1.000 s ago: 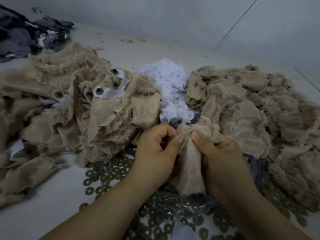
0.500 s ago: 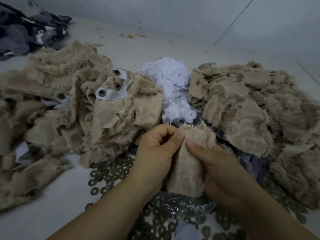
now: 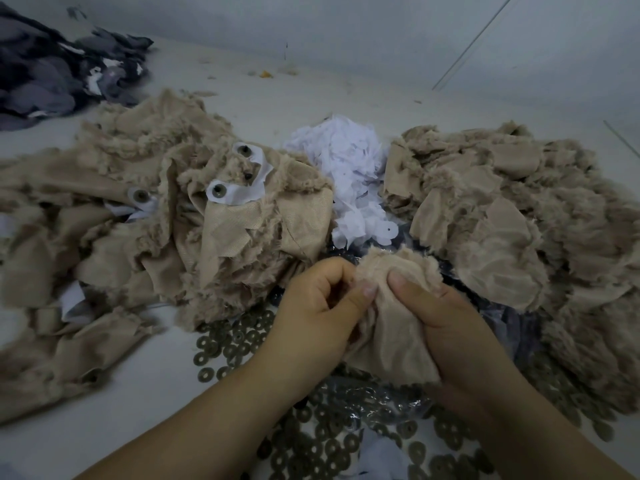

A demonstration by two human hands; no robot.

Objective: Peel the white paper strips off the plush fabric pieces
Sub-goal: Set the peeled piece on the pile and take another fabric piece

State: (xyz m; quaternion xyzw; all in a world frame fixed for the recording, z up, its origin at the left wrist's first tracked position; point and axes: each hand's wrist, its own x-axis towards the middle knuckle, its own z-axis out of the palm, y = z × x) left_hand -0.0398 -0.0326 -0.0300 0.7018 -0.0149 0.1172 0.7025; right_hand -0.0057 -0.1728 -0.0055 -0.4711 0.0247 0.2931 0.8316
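I am looking down at a pale counter (image 3: 104,420) that is carrying everything, and I am working from the biggest masses down. The left heap (image 3: 145,237) of tan plush is sprawling widest; white strips (image 3: 239,195) with dark snaps are still showing on several of its pieces, so I am judging this to be the pile left to do. The right heap (image 3: 512,230) is lying just as thick but is showing no white that I can see, so I am taking it as the finished side. A dark grey cloth pile (image 3: 59,77) is sitting well apart at the far left corner. Between the two tan heaps a paper mound (image 3: 349,174) of peeled scraps is building up, which tells me a good share is done; with the left heap so large, I am guessing the job is somewhere near the middle. Small ring-shaped washers (image 3: 235,344) are lying scattered on the counter and under clear plastic near my arms.

The piece (image 3: 391,323) in work is hanging between my hands, near the front. My right hand (image 3: 457,334) is curled round its right side with the thumb pressing on top. My left hand (image 3: 318,313) is pinching its upper left edge with curled fingers. I cannot tell whether a strip is between those fingers; no white is showing on this piece.
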